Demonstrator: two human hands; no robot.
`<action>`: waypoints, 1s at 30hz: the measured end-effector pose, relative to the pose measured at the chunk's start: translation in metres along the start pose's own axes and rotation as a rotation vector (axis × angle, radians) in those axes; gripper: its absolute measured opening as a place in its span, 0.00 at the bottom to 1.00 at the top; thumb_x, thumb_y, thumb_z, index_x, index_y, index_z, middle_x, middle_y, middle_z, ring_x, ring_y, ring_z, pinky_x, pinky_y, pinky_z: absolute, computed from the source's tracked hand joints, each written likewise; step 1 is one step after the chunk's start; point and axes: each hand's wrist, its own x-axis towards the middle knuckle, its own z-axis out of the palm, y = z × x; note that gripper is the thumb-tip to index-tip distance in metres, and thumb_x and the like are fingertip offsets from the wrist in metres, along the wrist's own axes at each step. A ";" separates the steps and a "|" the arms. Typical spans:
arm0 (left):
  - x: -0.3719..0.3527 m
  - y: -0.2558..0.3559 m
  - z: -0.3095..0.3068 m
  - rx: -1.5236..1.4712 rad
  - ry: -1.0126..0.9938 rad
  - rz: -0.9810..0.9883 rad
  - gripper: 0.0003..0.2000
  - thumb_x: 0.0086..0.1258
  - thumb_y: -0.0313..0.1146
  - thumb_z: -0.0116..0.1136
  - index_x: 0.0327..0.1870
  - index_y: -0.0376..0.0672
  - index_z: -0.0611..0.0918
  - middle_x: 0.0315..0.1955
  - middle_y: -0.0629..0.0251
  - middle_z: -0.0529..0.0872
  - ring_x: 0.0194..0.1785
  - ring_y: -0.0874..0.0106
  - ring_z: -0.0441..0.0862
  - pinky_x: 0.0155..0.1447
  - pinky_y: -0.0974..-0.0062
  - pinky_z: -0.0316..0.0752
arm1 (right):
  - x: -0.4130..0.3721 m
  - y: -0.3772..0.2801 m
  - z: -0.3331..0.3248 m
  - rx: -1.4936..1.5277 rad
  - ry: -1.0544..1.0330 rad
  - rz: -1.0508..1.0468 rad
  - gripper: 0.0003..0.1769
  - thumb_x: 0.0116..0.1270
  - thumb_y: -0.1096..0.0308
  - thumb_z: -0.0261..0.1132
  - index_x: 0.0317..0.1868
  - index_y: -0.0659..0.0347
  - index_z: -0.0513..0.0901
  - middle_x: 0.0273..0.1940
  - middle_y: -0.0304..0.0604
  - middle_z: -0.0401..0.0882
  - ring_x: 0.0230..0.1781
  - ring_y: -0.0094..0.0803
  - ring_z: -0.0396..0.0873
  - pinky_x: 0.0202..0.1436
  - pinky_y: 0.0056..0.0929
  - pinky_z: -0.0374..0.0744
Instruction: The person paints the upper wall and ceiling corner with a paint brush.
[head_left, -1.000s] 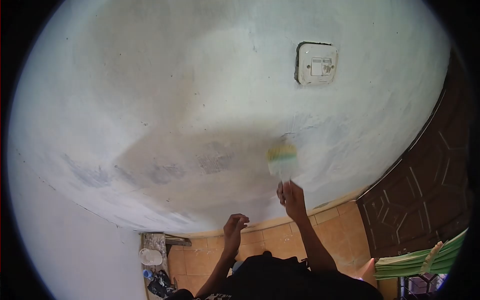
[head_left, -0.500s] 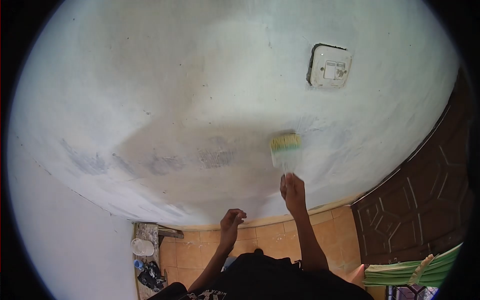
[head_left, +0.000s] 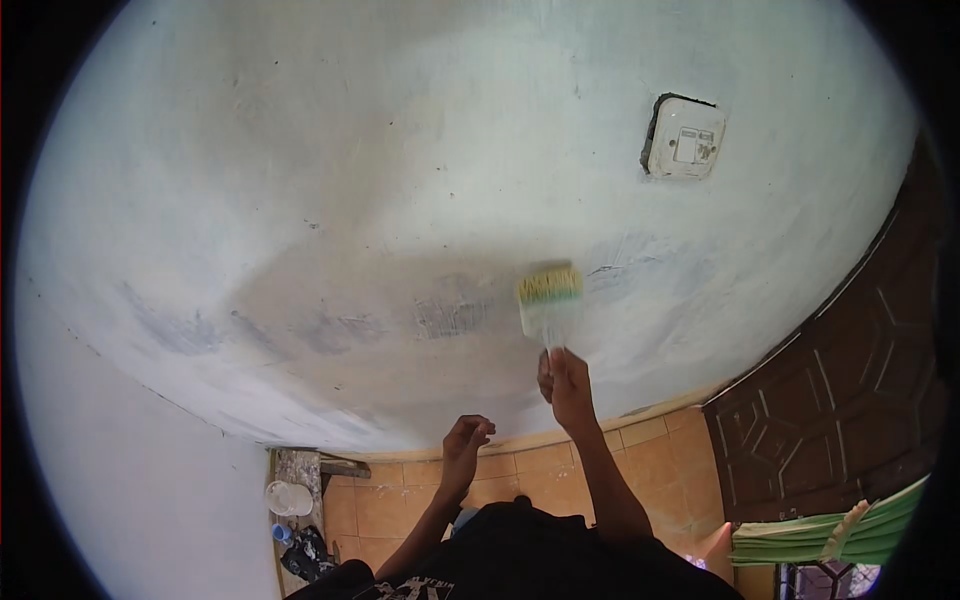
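Right grip point(head_left: 567, 385) clasps wide yellow-bristled flat brush point(head_left: 543, 318), below-left of white square switch plate point(head_left: 688, 138), likely leaving bristles point(head_left: 549, 286) free for pale wall point(head_left: 480, 190). Left grip point(head_left: 467, 440), lower-left of plate, loosely curled, empty, probably for balance.

Legible text: shirt lettering

Black shirt point(head_left: 530, 550): pale printed letters point(head_left: 432, 584) at lower edge of view, upside down and partly cut off; tentative reading "NINJA". Wall switch plate point(head_left: 686, 137): small dark marks, illegible.

The wall point(head_left: 480, 180) looks matt (roughly smeared in places), the floor tiles point(head_left: 545, 486) smoother.
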 end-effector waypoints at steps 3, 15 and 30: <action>0.006 0.008 -0.006 -0.008 -0.012 -0.001 0.07 0.75 0.36 0.53 0.44 0.43 0.77 0.39 0.68 0.81 0.48 0.75 0.79 0.53 0.73 0.73 | 0.016 0.021 0.005 -0.052 0.023 -0.099 0.26 0.78 0.47 0.45 0.24 0.55 0.64 0.16 0.27 0.56 0.13 0.15 0.52 0.16 0.19 0.53; 0.025 0.022 -0.052 -0.009 -0.102 0.018 0.07 0.75 0.36 0.53 0.45 0.43 0.77 0.40 0.67 0.82 0.48 0.75 0.79 0.52 0.74 0.73 | 0.007 0.004 0.068 0.004 0.034 -0.104 0.27 0.77 0.45 0.46 0.24 0.55 0.64 0.17 0.27 0.56 0.15 0.14 0.52 0.17 0.19 0.52; 0.032 0.024 -0.111 -0.018 -0.071 0.016 0.15 0.74 0.36 0.54 0.57 0.42 0.71 0.40 0.65 0.82 0.48 0.75 0.79 0.53 0.74 0.73 | 0.013 0.024 0.115 -0.043 0.082 -0.080 0.27 0.78 0.47 0.45 0.24 0.55 0.63 0.16 0.27 0.55 0.13 0.14 0.51 0.15 0.19 0.50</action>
